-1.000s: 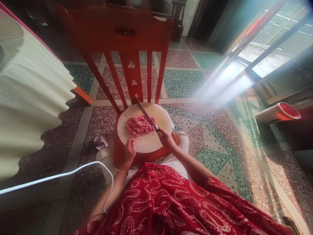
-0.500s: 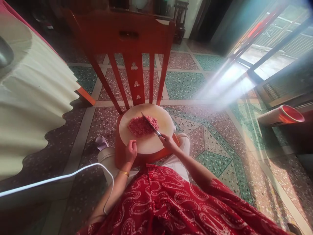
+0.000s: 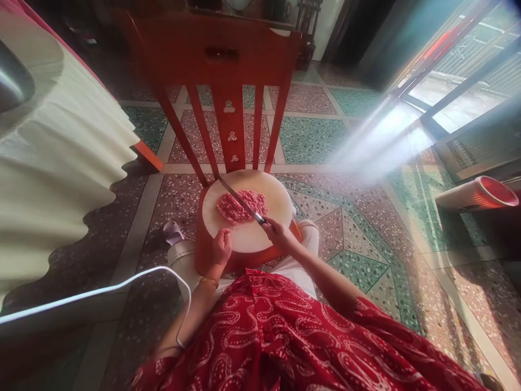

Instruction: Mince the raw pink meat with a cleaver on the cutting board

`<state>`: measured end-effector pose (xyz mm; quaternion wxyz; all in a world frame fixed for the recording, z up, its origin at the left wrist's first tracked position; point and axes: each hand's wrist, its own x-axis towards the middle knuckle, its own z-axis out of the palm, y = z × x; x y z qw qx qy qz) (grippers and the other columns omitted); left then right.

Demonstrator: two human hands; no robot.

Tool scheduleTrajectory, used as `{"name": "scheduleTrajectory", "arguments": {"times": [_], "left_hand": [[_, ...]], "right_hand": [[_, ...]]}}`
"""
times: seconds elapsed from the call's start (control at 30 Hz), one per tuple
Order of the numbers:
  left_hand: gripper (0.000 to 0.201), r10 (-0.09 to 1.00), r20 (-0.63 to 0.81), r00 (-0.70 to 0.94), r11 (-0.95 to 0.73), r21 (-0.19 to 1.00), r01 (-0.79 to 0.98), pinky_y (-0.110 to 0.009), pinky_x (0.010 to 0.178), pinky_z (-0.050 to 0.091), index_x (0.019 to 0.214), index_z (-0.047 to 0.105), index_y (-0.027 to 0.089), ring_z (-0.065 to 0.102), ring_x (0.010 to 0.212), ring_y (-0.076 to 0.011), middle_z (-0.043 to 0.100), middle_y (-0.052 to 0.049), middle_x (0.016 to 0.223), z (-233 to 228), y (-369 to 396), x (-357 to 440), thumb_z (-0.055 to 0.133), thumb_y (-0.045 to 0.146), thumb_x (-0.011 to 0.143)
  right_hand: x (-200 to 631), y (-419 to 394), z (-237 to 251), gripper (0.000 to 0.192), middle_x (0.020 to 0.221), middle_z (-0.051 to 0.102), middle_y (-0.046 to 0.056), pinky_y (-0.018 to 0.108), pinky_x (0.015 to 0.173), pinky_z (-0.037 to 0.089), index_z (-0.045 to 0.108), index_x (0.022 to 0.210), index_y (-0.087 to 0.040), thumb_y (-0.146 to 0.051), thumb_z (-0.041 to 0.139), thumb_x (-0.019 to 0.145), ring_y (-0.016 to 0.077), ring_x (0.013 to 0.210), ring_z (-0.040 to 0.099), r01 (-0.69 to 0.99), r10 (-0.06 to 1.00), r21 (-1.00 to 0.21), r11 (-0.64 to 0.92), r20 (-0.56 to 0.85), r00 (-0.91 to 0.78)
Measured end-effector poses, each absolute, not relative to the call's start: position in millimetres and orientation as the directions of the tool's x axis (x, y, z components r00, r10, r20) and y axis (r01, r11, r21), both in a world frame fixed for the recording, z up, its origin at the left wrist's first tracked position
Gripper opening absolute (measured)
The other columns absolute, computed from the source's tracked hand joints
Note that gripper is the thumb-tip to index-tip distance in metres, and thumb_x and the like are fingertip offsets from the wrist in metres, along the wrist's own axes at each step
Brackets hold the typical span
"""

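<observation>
Minced meat [image 3: 241, 206] lies mid-board on a round chopping board [image 3: 252, 239] — a knife [image 3: 240, 200] slanting over it, gripped by the right hand [image 3: 278, 233]. The left hand [image 3: 222, 250] rests curled at the board's near edge, its fingers hidden.

No readable text anywhere. Chair back [image 3: 228, 60] carries only carved cut-out shapes, no letters. Red garment [image 3: 285, 336] bears a white swirl-and-dot print, no words. Round chopping board [image 3: 248, 239], knife [image 3: 240, 200] blade, white cable [image 3: 101, 293] and the red-rimmed cylinder [image 3: 476, 194] by the window show no label, brand or number that can be made out.
</observation>
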<state>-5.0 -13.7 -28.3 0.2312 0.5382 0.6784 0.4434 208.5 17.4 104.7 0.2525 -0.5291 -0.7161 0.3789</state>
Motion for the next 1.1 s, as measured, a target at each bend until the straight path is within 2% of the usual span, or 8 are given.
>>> {"name": "scheduleTrajectory", "arguments": {"times": [0.1, 0.23, 0.3, 0.47, 0.67, 0.87, 1.03, 1.1], "left_hand": [[0.018, 0.928, 0.171, -0.331, 0.027, 0.855, 0.519, -0.026, 0.066, 0.046, 0.087, 0.054, 0.019, 0.058, 0.068, -0.0146, 0.061, -0.003, 0.075, -29, -14, -5, 0.039, 0.028, 0.083], [0.018, 0.931, 0.151, -0.332, 0.041, 0.86, 0.508, -0.026, 0.066, 0.046, 0.087, 0.055, 0.019, 0.058, 0.068, -0.0148, 0.06, -0.003, 0.074, -27, -15, -5, 0.038, 0.026, 0.084], [0.018, 0.939, 0.151, -0.309, 0.031, 0.858, 0.513, -0.026, 0.066, 0.046, 0.085, 0.055, 0.019, 0.057, 0.068, -0.015, 0.06, -0.003, 0.073, -27, -15, -5, 0.039, 0.027, 0.084], [0.018, 0.928, 0.17, -0.331, 0.033, 0.848, 0.528, -0.026, 0.068, 0.046, 0.089, 0.055, 0.019, 0.058, 0.07, -0.0151, 0.061, -0.003, 0.075, -32, -14, -5, 0.039, 0.026, 0.084], [0.018, 0.937, 0.152, -0.313, 0.034, 0.856, 0.515, -0.026, 0.068, 0.045, 0.087, 0.055, 0.018, 0.058, 0.072, -0.0151, 0.061, -0.003, 0.077, -27, -14, -5, 0.039, 0.026, 0.085], [0.018, 0.93, 0.169, -0.327, 0.028, 0.854, 0.52, -0.026, 0.069, 0.046, 0.089, 0.054, 0.018, 0.058, 0.072, -0.0147, 0.061, -0.002, 0.076, -33, -14, -5, 0.038, 0.026, 0.085], [0.017, 0.934, 0.166, -0.316, 0.029, 0.847, 0.53, -0.025, 0.066, 0.045, 0.087, 0.055, 0.018, 0.058, 0.069, -0.0146, 0.061, -0.003, 0.076, -31, -14, -6, 0.04, 0.025, 0.084], [0.017, 0.934, 0.169, -0.316, 0.024, 0.85, 0.526, -0.025, 0.066, 0.045, 0.085, 0.055, 0.018, 0.058, 0.069, -0.0144, 0.061, -0.003, 0.075, -29, -14, -5, 0.04, 0.025, 0.084]], "right_hand": [[205, 18, 105, 0.046, 0.076, 0.064, 0.003, 0.023, 0.061, 0.043, 0.053, 0.128, -0.015, -0.036, 0.041, 0.089, 0.0125, 0.061, 0.053, 0.517, 0.949, -0.827, 0.221, 0.061, -0.308], [210, 19, 89, 0.04, 0.079, 0.066, 0.006, 0.024, 0.063, 0.044, 0.063, 0.115, -0.014, -0.034, 0.041, 0.088, 0.0149, 0.066, 0.056, 0.611, 0.949, -0.785, 0.1, -0.109, -0.296], [213, 19, 90, 0.041, 0.075, 0.065, 0.004, 0.023, 0.059, 0.043, 0.064, 0.114, -0.014, -0.036, 0.042, 0.088, 0.0138, 0.062, 0.055, 0.621, 0.943, -0.779, 0.09, -0.133, -0.304], [208, 21, 102, 0.047, 0.073, 0.062, 0.002, 0.021, 0.059, 0.041, 0.056, 0.125, -0.016, -0.041, 0.04, 0.089, 0.0121, 0.061, 0.051, 0.542, 0.959, -0.815, 0.204, 0.055, -0.279], [211, 24, 93, 0.045, 0.06, 0.053, 0.0, 0.021, 0.05, 0.037, 0.066, 0.109, -0.011, -0.041, 0.041, 0.087, 0.0106, 0.051, 0.043, 0.591, 0.946, -0.806, 0.027, -0.17, -0.276], [209, 20, 99, 0.047, 0.073, 0.058, 0.001, 0.021, 0.058, 0.04, 0.055, 0.126, -0.015, -0.04, 0.041, 0.089, 0.011, 0.059, 0.048, 0.478, 0.965, -0.864, 0.156, 0.029, -0.261], [214, 21, 86, 0.041, 0.067, 0.059, 0.002, 0.022, 0.056, 0.04, 0.065, 0.112, -0.013, -0.037, 0.044, 0.086, 0.0121, 0.058, 0.049, 0.598, 0.949, -0.8, 0.051, -0.149, -0.279], [214, 22, 93, 0.045, 0.064, 0.055, 0.0, 0.021, 0.052, 0.038, 0.063, 0.115, -0.013, -0.041, 0.043, 0.087, 0.0107, 0.054, 0.045, 0.565, 0.954, -0.821, 0.085, -0.096, -0.283]]}}
